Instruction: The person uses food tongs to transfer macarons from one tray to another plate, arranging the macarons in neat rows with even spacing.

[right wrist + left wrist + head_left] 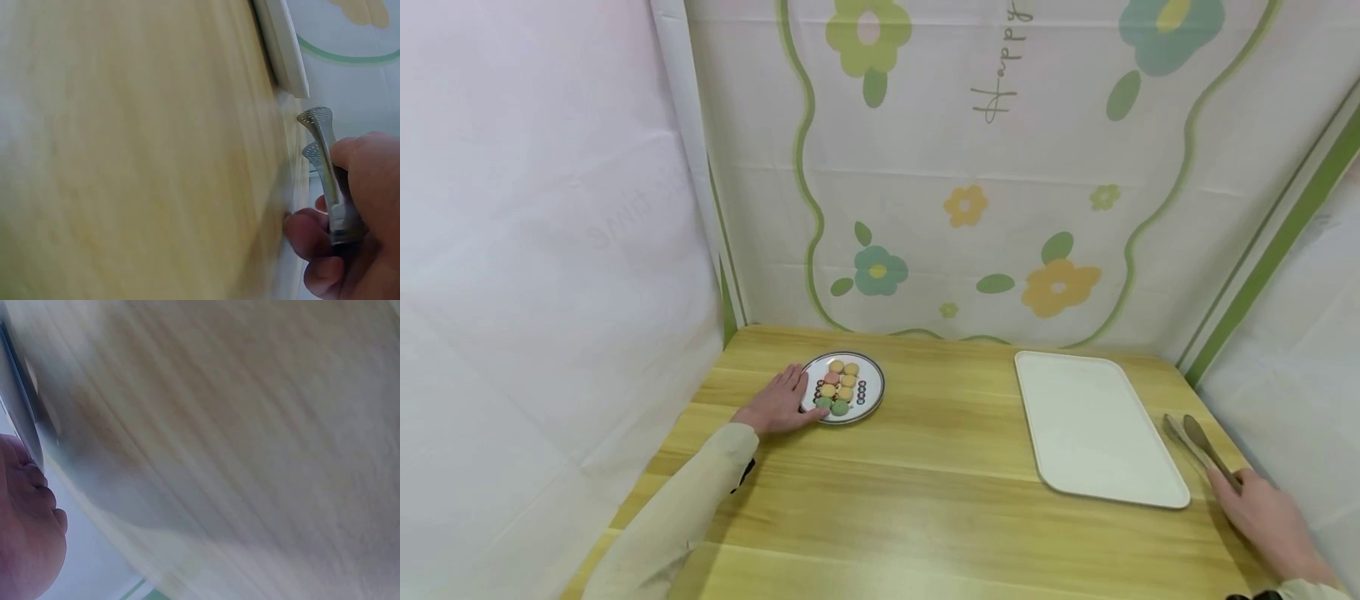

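On the left of the table, a round white plate (868, 406) with a dark rim and printed marks carries several small macarons (847, 381) in yellow, pink and green. My left hand (778, 403) rests against the plate's left side, its fingers pointing away from me and its thumb reaching over the near rim by the green macarons. In the left wrist view, part of that hand (31, 519) meets the plate's edge (19, 381). At the far right, my right hand (1262, 512) grips metal tongs (1213, 452). Their perforated tips (317, 116) stand apart with nothing between them.
A white rectangular tray (1097, 425) lies on the right of the wooden table (940, 475), just left of the tongs. White sheeting (917, 150) printed with flowers hangs behind the table, with more white sheeting at both sides.
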Motion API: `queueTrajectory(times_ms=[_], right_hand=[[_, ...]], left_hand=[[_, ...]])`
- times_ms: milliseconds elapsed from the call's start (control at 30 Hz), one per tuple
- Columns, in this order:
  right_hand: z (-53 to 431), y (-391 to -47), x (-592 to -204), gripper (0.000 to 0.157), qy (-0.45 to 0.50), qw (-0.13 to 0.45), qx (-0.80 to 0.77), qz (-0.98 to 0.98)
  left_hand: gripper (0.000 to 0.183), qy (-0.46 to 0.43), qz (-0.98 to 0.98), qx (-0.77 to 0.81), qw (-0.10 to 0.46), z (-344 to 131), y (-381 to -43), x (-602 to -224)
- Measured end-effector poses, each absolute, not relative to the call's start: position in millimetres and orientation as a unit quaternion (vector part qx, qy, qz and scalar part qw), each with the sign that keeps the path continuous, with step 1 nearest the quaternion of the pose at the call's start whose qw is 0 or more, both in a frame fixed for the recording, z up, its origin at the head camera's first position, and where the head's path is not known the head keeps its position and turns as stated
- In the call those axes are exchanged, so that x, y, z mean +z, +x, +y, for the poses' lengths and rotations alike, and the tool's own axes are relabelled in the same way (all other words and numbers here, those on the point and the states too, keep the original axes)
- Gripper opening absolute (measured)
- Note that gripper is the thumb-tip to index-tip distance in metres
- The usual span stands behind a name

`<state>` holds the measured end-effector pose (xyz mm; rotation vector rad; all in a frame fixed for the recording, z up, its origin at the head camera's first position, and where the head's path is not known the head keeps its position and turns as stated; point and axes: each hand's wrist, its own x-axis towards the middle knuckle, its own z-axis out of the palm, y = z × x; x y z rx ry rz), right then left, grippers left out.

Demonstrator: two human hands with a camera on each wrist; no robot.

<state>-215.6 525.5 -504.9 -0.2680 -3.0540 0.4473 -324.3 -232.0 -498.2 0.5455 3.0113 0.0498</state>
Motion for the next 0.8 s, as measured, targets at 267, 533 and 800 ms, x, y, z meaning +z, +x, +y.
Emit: queueTrajectory(times_ms=[267, 533, 800], right_hand=[[529, -210, -505, 0.076, -0.104, -0.001, 0.128, -0.986], [532, -208, -510, 0.063, -0.086, -0.018, 0.127, -0.988], [526, -211, -498, 0.065, -0.083, -0.062, 0.138, -0.985]], left_hand=[[0.105, 0.188, 0.981, 0.017, 0.044, -230, -323, -496], [0.104, 0.184, 0.982, 0.024, 0.044, -231, -320, -499], [0.092, 0.179, 0.983, 0.035, 0.037, -232, -318, -496]])
